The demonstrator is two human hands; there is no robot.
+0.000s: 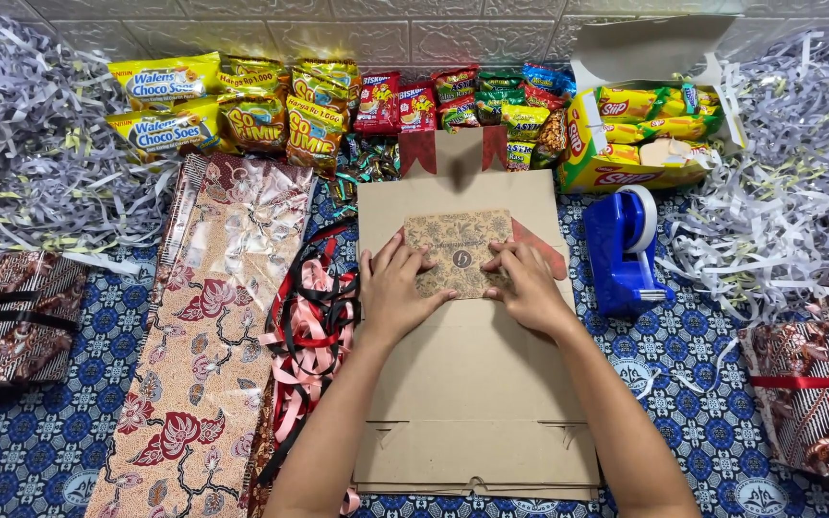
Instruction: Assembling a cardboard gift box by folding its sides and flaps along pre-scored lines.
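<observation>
Fingers (413, 261) of both hands are spread flat, pressing a small patterned brown paper card (457, 251) onto the flattened brown cardboard box (477, 384). Left hand (393, 293), right hand (530, 285). Card-positioning step judged; fixing would need the blue tape dispenser (621, 251), right of the box.

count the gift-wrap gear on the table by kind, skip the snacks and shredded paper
Flat cardboard box under left hand and right hand: 1
Patterned card: 1
Wrapped gifts: 2
Tape dispenser: 1
Ribbon pile: 1
Total: 6
</observation>
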